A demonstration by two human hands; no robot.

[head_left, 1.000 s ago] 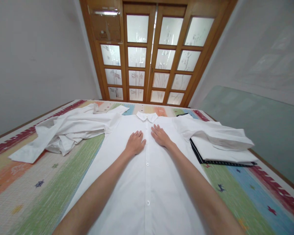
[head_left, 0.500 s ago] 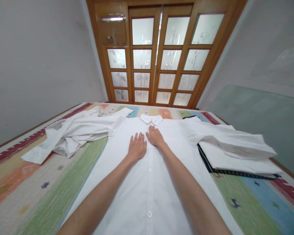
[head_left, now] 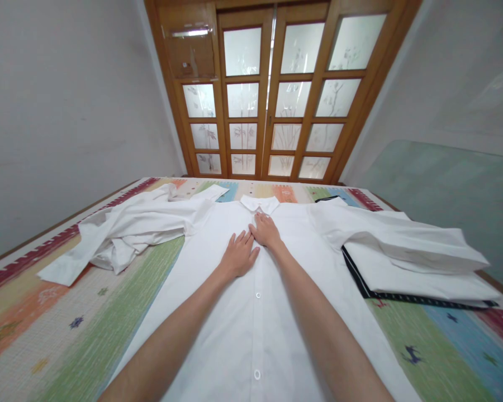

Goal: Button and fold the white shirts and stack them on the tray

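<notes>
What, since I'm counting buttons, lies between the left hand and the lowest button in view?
The head view shows one other button and plain shirt front between the left hand and that lowest button.

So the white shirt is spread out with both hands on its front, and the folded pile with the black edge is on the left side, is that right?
Not quite: the folded pile with the black edge is on the right side, as the head view shows. The white shirt is spread out, with the left hand and right hand on its front.
</notes>
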